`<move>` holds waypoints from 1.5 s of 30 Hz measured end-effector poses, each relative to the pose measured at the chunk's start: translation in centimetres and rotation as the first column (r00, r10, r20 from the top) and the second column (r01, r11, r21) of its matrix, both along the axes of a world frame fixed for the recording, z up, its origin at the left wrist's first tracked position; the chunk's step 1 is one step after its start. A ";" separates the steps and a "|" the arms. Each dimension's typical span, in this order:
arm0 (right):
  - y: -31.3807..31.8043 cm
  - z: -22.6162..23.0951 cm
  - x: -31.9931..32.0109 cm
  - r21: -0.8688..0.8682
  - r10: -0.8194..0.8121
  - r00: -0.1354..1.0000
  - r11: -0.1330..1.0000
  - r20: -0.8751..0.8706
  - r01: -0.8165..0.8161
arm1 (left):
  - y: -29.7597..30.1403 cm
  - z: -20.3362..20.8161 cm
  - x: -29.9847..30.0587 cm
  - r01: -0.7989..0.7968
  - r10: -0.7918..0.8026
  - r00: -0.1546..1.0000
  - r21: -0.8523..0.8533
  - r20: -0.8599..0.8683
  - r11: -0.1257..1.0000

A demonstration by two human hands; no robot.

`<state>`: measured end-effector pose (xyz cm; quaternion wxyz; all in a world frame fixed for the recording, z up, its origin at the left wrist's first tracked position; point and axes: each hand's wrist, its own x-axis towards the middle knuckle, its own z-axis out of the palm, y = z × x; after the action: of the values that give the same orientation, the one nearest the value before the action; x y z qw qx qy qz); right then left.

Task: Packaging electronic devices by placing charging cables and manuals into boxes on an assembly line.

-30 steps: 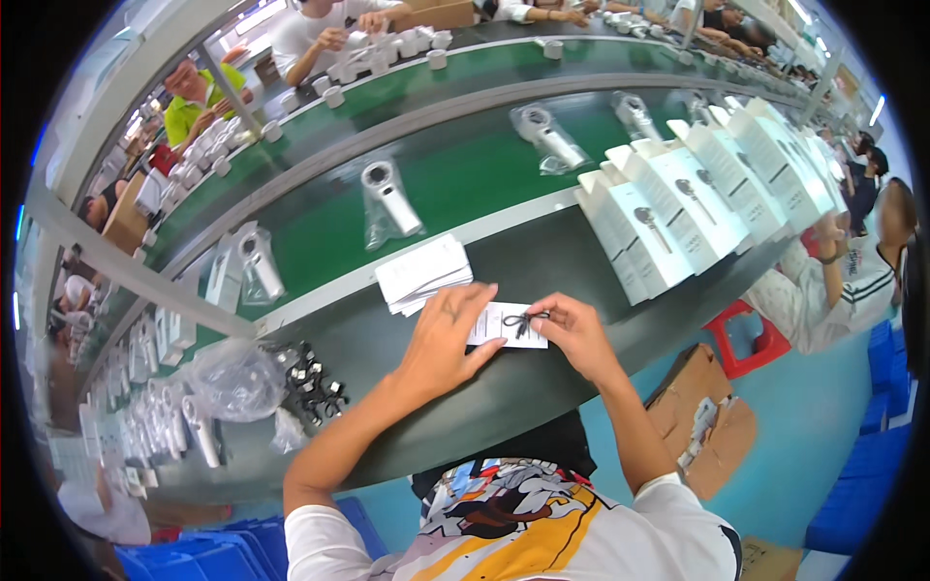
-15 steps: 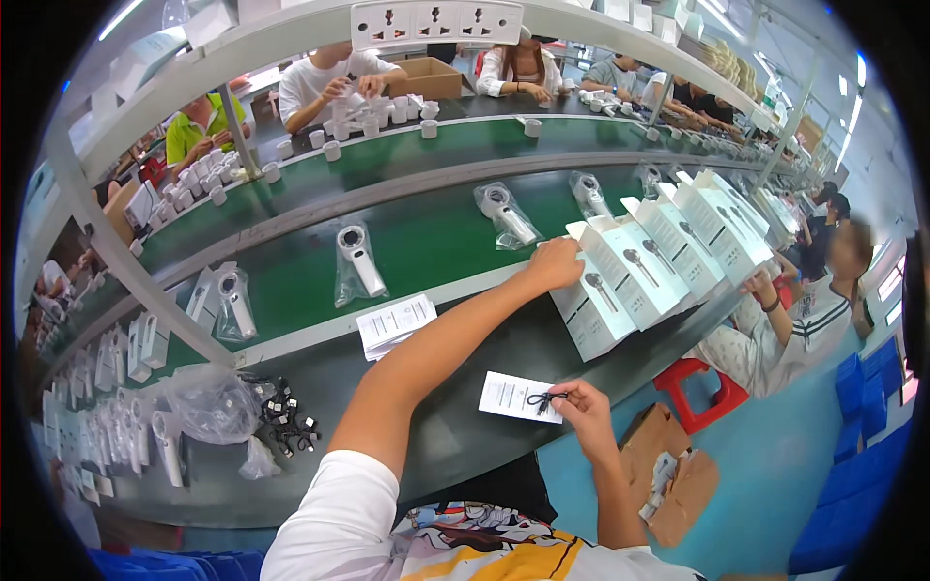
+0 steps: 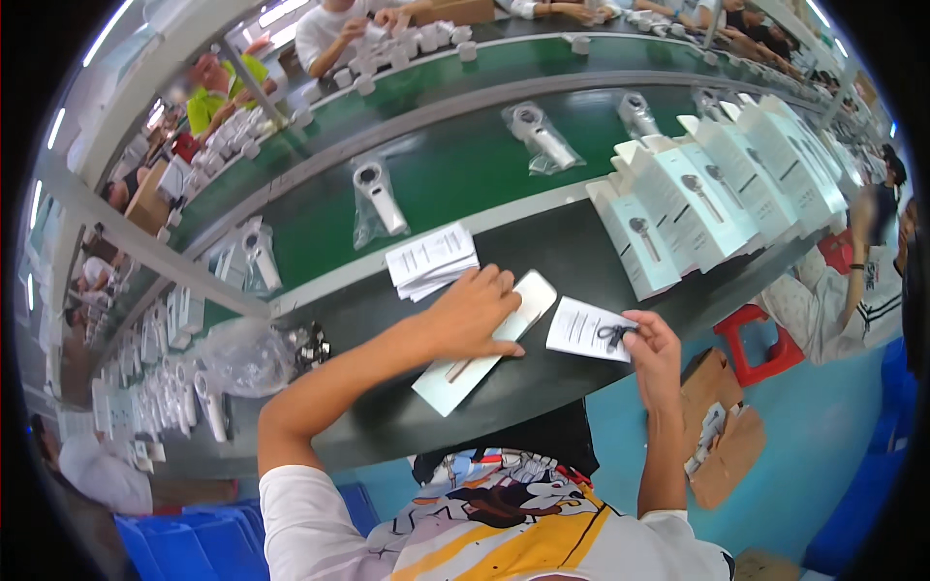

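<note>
My left hand lies over a slim white-green cardboard box, thumb and fingers gripping its sides. The box rests slanted on the dark table, its flap end pointing away to the right. Between my right hand's thumb and fingers are a white printed leaflet and a small bundled black cable on top of it. A stack of similar leaflets sits just beyond my left hand. To the right, several upright boxes with open tops stand in a row.
Bagged white handheld devices lie on the green conveyor belt beyond the table. At left are a clear plastic bag, black cables and more bagged devices. A red stool and an open carton are on the floor.
My left hand has moved from the row of boxes back to the middle of the table, bringing one box. The right hand still holds the leaflet and cable. The view has shifted.
</note>
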<state>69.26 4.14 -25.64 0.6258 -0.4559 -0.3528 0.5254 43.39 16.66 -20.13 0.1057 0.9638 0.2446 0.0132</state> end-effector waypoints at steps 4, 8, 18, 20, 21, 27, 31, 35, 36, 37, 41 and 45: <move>3.5 -1.3 -0.7 -0.060 0.087 0.994 0.995 0.072 -0.083 | -3.8 -1.2 -1.6 -0.169 0.169 0.971 -0.011 0.171 0.986; 6.1 -3.0 -1.4 -0.087 0.217 0.966 0.975 0.144 -0.206 | -6.2 -2.9 -1.9 -0.326 0.325 0.936 -0.018 0.133 0.945; 7.8 0.0 -2.9 -0.029 0.275 0.713 0.941 0.644 -0.337 | -7.5 -2.5 -3.0 -0.328 0.327 0.918 -0.033 0.224 0.944; 7.7 0.7 -5.0 0.104 0.224 0.634 0.893 0.740 -0.438 | -7.6 -2.6 -3.1 -0.341 0.340 0.914 -0.035 0.223 0.940; 7.6 1.4 -5.9 0.083 0.275 0.585 0.856 0.763 -0.510 | -7.6 -2.7 -3.0 -0.328 0.329 0.915 -0.044 0.232 0.944; 7.9 1.1 -8.3 0.008 0.486 0.680 0.810 0.549 -0.586 | -6.8 -1.2 -4.4 -0.346 0.317 0.881 0.023 0.351 0.938; 9.3 3.7 -8.0 0.295 -0.086 0.986 0.955 0.141 0.041 | -4.6 0.5 -7.4 -0.491 0.318 0.708 0.115 0.631 0.864; 8.9 2.3 -11.0 0.092 0.193 0.874 0.961 0.445 -0.260 | -1.2 5.4 -12.2 -0.695 0.332 0.476 0.117 0.815 0.709; 8.5 1.4 -13.1 0.056 0.310 0.816 0.922 0.488 -0.384 | 0.5 6.2 -14.1 -0.727 0.316 0.458 0.145 0.831 0.671; 8.3 0.3 -14.8 0.011 0.426 0.732 0.861 0.532 -0.509 | 2.2 6.7 -15.3 -0.766 0.304 0.431 0.166 0.850 0.622; 7.8 0.4 -21.7 0.082 0.479 0.512 0.669 0.713 -0.739 | 9.7 6.6 -18.5 -0.866 0.368 0.348 0.145 0.862 0.479; 8.4 -0.5 -27.1 0.158 0.415 0.456 0.579 0.787 -0.800 | 15.2 3.5 -21.9 -0.924 0.532 0.356 0.204 0.768 0.322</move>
<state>42.19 12.53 -26.13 0.3035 -0.2627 -0.8233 0.4013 21.45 31.84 -16.64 -0.1678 0.6410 0.6132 0.4300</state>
